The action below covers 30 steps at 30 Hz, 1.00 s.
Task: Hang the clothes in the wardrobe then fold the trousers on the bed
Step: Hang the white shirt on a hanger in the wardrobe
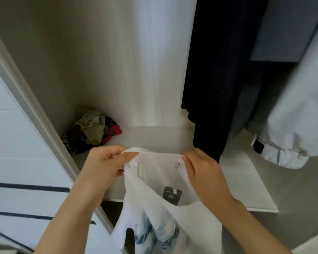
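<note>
Both hands are on the white T-shirt (150,176). The left hand (106,160) has its fingers curled round the neckband on the shirt's left side. The right hand (200,167) pinches the neckband on the shirt's right side. Between them the collar is pulled open and level, and the body of the shirt hangs down towards the bottom of the view, with a blue print showing low on the fabric. A dark price tag (172,194) dangles on a thin string inside the neck opening.

The shirt is held in front of the open wardrobe, just above its pale floor (154,136). Beyond the shirt and to its left, a crumpled pile of clothes (92,129) in olive, red and dark colours sits in the wardrobe's back corner, well apart from the hands. Beyond the shirt and to its right hangs a long dark garment (218,70), its lower hem near the right hand. Further right of the shirt hang a grey garment (286,30) and a white garment (292,134).

The wardrobe's pale frame edge (35,110) runs diagonally left of the shirt, passing close to the left forearm. Past it lies a white surface with dark stripes (17,180). Straight beyond the shirt, the white back panel (145,61) stands bare between the pile and the dark garment.
</note>
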### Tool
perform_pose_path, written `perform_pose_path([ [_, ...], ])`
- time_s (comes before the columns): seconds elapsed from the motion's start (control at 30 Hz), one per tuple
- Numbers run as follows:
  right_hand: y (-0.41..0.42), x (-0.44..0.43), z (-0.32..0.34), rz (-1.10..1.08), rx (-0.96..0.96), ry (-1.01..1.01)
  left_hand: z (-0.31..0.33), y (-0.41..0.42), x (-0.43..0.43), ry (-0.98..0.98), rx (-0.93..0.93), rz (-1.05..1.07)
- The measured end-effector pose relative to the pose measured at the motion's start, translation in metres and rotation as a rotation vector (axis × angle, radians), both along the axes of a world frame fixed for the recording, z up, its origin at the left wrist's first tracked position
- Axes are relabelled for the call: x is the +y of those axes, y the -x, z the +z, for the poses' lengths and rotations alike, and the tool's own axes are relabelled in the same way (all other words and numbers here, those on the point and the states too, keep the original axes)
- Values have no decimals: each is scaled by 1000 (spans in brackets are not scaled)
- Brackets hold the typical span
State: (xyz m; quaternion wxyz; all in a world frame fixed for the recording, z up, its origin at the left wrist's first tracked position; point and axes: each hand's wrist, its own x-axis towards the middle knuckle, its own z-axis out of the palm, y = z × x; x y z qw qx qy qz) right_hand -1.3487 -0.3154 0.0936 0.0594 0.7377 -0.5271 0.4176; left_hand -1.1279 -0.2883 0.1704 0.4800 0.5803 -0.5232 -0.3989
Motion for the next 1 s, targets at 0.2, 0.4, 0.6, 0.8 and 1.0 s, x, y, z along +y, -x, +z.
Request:
perform_pose_path([
  [0.2, -1, -21, 43, -2, 49, -61, 52, 15, -54, 142, 64, -35],
  [0.4, -3, -48, 125, -9, 123, 45, 110, 30, -100, 371, -7, 86],
  [0.6, -5, -88, 208, -64, 243, 285, 164, 31, -140, 527, -25, 116],
  [0.8, -4, -116, 296, -175, 325, 421, 214, 22, -175, 599, -52, 148],
  [1.0, 1, -124, 371, -267, 352, 526, 260, 24, -194, 712, -123, 164],
])
